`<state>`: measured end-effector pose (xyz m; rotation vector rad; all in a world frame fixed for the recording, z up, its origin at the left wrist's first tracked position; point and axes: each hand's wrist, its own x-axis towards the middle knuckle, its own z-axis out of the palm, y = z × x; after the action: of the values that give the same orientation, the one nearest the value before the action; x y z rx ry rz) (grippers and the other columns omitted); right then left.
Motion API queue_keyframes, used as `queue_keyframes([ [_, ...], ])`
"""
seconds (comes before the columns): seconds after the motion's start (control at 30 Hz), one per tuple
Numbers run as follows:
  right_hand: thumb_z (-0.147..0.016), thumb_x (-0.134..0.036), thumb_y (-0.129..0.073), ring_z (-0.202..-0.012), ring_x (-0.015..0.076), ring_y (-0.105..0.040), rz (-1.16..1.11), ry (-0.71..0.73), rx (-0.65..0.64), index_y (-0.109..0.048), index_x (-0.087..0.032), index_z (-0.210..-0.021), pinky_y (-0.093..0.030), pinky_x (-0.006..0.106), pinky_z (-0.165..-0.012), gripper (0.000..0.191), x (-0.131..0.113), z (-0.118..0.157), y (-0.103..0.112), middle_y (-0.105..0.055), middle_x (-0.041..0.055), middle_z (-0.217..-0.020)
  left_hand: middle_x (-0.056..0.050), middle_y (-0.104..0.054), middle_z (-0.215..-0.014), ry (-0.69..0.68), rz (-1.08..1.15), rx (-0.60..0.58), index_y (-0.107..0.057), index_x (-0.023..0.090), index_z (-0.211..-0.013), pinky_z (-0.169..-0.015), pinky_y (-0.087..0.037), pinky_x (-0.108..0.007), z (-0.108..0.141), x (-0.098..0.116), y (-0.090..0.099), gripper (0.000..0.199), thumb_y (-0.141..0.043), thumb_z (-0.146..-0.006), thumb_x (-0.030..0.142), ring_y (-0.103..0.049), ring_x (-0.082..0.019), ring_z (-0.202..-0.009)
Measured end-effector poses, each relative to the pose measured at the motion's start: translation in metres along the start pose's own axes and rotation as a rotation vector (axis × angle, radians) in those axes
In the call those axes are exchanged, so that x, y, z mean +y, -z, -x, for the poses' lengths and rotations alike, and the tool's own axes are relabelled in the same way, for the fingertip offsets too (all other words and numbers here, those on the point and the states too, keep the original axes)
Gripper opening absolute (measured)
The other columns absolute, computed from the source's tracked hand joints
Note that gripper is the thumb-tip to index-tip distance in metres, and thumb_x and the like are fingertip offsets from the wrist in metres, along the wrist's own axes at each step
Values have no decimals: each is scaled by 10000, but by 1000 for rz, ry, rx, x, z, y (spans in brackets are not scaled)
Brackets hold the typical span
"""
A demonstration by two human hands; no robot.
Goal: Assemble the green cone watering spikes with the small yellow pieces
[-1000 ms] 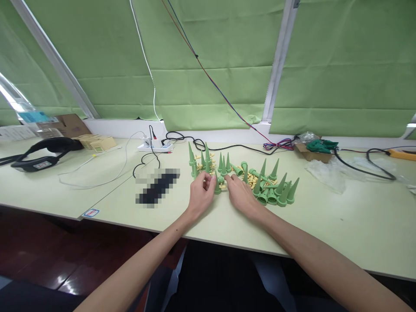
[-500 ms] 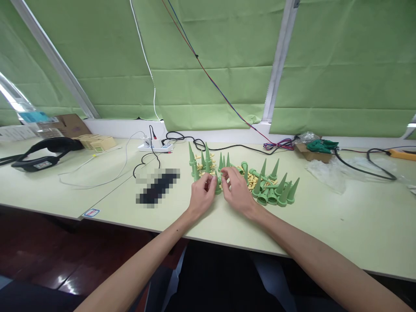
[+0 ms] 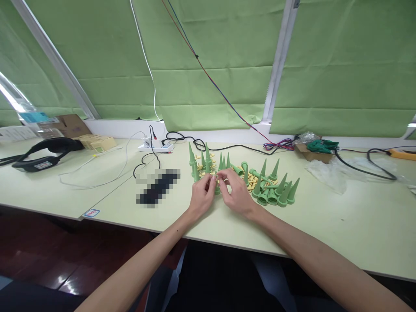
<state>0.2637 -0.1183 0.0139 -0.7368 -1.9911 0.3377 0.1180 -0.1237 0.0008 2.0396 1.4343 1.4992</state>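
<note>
Between my two hands, a green plastic spike (image 3: 217, 190) stands close to the fingertips, mostly hidden by them. The thumb and fingers of my left hand (image 3: 202, 193) are pinched together against its left side. My right hand (image 3: 236, 193) curls in from the right, thumb and fingertips brought together at the spike's upper part; any small piece in them is too hidden to make out. Behind my left hand, several upright green spikes (image 3: 207, 157) stand with small yellow pegs (image 3: 212, 155) among them. Right of my right hand lie more green spikes (image 3: 283, 193) around a heap of yellow pegs (image 3: 252, 181).
A blurred black object (image 3: 158, 187) lies left of my hands. Further back are a white power strip (image 3: 156, 146), black cables, a black headset (image 3: 42, 156) and yellowish blocks (image 3: 97, 143). At the right sit a small cardboard box (image 3: 313, 154) and clear plastic bags (image 3: 328, 173).
My right hand has shifted slightly left, its fingertips now meeting near my left hand's and covering more of the spike. My left hand has stayed almost still.
</note>
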Motion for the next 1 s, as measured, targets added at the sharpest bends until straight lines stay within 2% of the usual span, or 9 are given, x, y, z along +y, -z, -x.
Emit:
queue_keyframes([
  [0.2, -970, -170, -380, -931, 190, -573, -105, 89, 110, -511, -202, -1085, -526, 333, -818, 177, 9, -2, -5, -572, 92, -1007, 22, -505, -656, -44, 5, -12, -531, 180, -828, -543, -332, -236, 0, -1, 0, 276, -402, -976, 375, -408, -93, -536],
  [0.4, -969, -246, -437, -856, 184, -598, -64, -18, 112, -538, -197, -1036, -495, 285, -648, 131, 11, -2, -6, -589, 88, -997, 33, -440, -630, -43, -15, 14, -484, 184, -784, -545, -316, -237, 1, -5, -1, 270, -400, -979, 351, -366, -91, -533],
  [0.6, -992, -243, -390, -772, 171, -565, 38, -50, 41, -553, -199, -914, -431, 295, -709, 186, 14, -2, -5, -617, 47, -882, 31, -454, -642, -43, -11, -13, -498, 180, -792, -544, -317, -233, 0, -5, -2, 266, -409, -976, 350, -372, -86, -540],
  [0.7, -996, -234, -379, -759, 169, -549, 53, -62, 65, -549, -196, -892, -409, 289, -708, 203, 15, -2, -4, -606, 41, -856, 31, -450, -643, -30, -4, -2, -494, 179, -792, -531, -316, -230, 0, -2, -1, 269, -407, -975, 357, -371, -83, -531],
  [0.8, -1004, -244, -363, -753, 173, -537, 60, -98, 121, -543, -196, -879, -393, 289, -702, 224, 15, -3, -2, -592, 40, -833, 27, -470, -676, 3, 14, 64, -496, 183, -835, -516, -328, -224, 1, 0, 0, 238, -420, -967, 365, -399, -80, -528],
  [0.9, -1011, -256, -350, -761, 175, -528, 68, -125, 179, -542, -198, -878, -385, 290, -704, 240, 16, -4, 0, -578, 40, -827, 7, -518, -802, 23, 32, 94, -493, 190, -940, -507, -350, -217, 0, 0, 0, 183, -485, -934, 372, -439, -71, -540],
  [1.0, -1013, -270, -356, -775, 175, -529, 65, -139, 217, -554, -201, -899, -390, 292, -726, 238, 17, -4, 2, -575, 40, -842, -28, -528, -974, 21, 10, 37, -471, 198, -1047, -523, -384, -222, -1, -3, -2, 247, -553, -890, 370, -453, -60, -557],
])
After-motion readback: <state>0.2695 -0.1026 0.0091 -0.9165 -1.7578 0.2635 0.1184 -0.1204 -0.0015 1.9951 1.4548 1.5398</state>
